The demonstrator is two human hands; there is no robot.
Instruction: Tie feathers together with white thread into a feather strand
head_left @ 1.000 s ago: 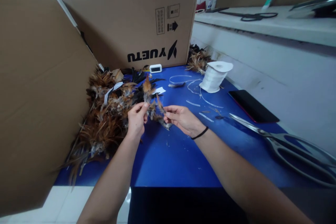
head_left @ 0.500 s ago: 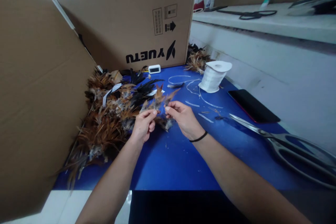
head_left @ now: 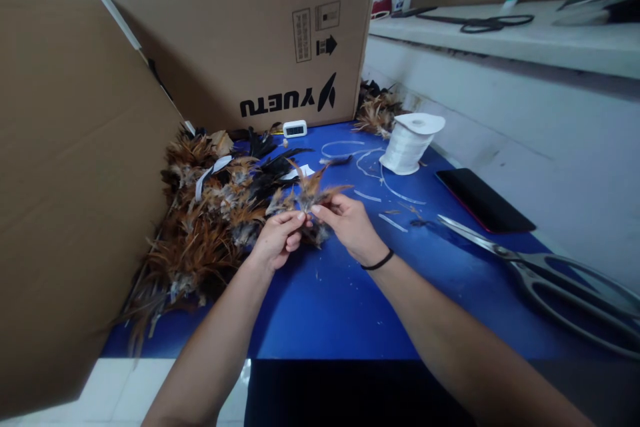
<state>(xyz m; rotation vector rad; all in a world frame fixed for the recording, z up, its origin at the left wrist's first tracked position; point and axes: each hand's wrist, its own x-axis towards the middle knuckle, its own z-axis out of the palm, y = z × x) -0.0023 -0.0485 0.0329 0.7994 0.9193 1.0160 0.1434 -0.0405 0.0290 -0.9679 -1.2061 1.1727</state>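
Brown and grey feathers rise between my two hands over the blue table. My left hand pinches their lower end between thumb and forefinger. From the other side, my right hand, with a black band at the wrist, grips the same feathers near their base, its fingertips almost touching the left ones. The exact quills in each pinch are too small to make out. Left of my hands lies a large heap of brown feathers, with black feathers behind it.
A white ribbon spool stands at the back right amid cut clear strips. A phone and large scissors lie to the right. Cardboard walls the left and back; a small digital clock sits before it.
My right hand has moved slightly left, closer to my left hand. The feathers it holds have come together with those in my left hand.
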